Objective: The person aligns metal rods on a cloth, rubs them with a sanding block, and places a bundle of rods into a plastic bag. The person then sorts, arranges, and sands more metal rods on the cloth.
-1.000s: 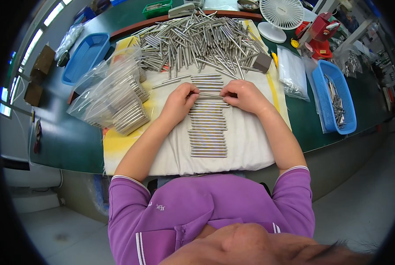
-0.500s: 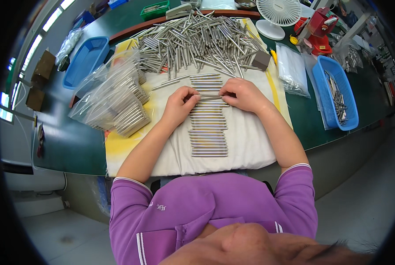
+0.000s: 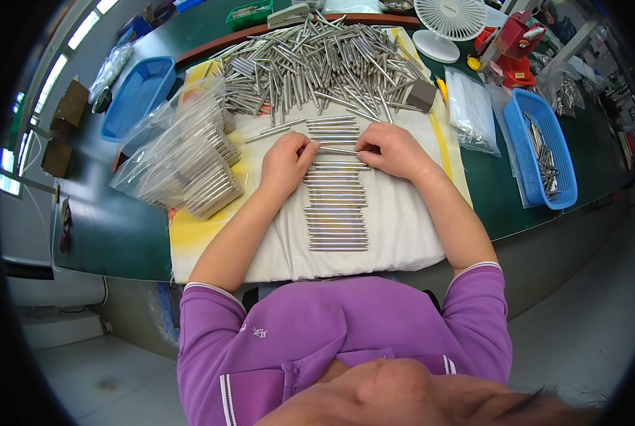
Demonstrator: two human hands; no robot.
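Note:
A slim, shiny metal rod (image 3: 337, 150) spans the gap between my hands, slightly tilted, its right end lower. My left hand (image 3: 283, 165) is closed with thumb and fingertips at the rod's left end. At the other end, my right hand (image 3: 397, 150) pinches it with bent fingers. Below the hands, a column of similar rods (image 3: 337, 206) lies side by side on white cloth (image 3: 261, 248). More parallel rods (image 3: 333, 128) continue just beyond the held one. Farther back spreads a large, jumbled pile of rods (image 3: 317, 67). My fingertips are partly hidden.
Clear plastic bags of rods (image 3: 190, 160) lie at the left, before a blue tray (image 3: 139, 99). A grey-brown block (image 3: 420, 95) sits beside the pile. On the right are a stack of plastic bags (image 3: 471, 113) and a blue basket (image 3: 542, 153) of metal parts. A white fan (image 3: 438, 46) stands behind.
The rod between my hands has tilted and shifted slightly away from the column below. My left hand has moved a little left, leaving a wider gap between the hands.

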